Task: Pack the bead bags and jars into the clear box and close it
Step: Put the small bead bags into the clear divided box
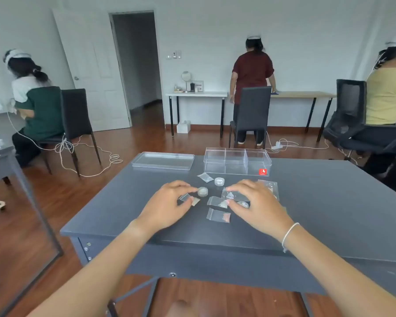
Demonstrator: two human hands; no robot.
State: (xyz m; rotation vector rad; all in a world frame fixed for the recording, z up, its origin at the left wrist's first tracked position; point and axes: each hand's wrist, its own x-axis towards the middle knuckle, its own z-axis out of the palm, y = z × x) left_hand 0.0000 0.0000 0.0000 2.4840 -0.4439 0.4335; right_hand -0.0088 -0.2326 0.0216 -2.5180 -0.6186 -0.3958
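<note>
Clear plastic bags and jars lie scattered just below the empty clear box (237,161) at frame centre.

Left hand (167,208) pinches a small tan-tipped bag (191,199) between thumb and fingers, touching the jar (202,191) to its right; right hand (258,205) has fingers curled onto the white-bead bags (231,196), though whether it grips one I cannot tell. Both hands lie below the three-compartment box, equally near; its lid (162,160) rests upper left on the grey table (329,202). A pink-bead bag (218,215) lies loose, lowest.
</note>
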